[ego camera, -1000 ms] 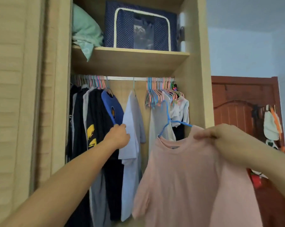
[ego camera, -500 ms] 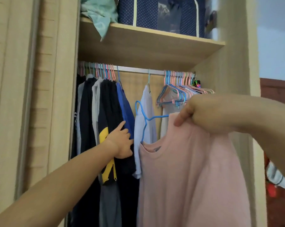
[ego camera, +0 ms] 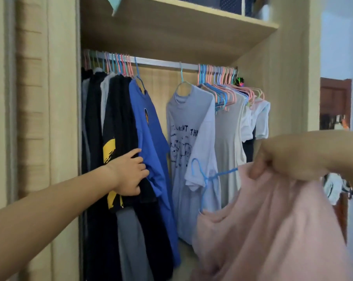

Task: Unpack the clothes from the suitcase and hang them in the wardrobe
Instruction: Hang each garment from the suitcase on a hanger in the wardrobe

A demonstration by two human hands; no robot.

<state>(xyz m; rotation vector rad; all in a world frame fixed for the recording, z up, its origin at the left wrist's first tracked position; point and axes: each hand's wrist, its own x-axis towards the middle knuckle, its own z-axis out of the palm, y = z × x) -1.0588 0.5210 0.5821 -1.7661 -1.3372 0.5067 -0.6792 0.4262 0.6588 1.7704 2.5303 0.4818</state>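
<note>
Head view, now. Pink T-shirt [ego camera: 273,230] sits low right, in front of the open wardrobe [ego camera: 273,78], already threaded on a blue hanger [ego camera: 207,175] whose hook sticks out to the left, well below the rail [ego camera: 161,62]. Right hand [ego camera: 277,157] pinches the shirt's shoulder, fingers curled into the fabric, probably over the hanger arm beneath, though that part is hidden. Left hand [ego camera: 129,173] presses with loosely spread fingers against the blue T-shirt [ego camera: 149,138] and the black garment [ego camera: 114,128] beside it, holding them leftward.

Handling, as a judgement: shirt is light, soft, limp; it drapes and bunches and gives no support of its own. Hanger is thin, stiff, probably smooth enough for fabric to slide off if tipped. Best hold is at the hanger's neck under the hook, or the shoulder over the hanger arm as now. The open stretch of rail between the blue T-shirt and the pale printed T-shirt [ego camera: 189,128] looks the likely slot.

Against the earlier head views: the gap on the rail is wider and the blue T-shirt sits further left. The pink shirt has dropped lower in the picture and the hanger has tipped, hook pointing left instead of up. The camera has drawn closer; the top shelf [ego camera: 191,23] now fills the upper edge.
</note>
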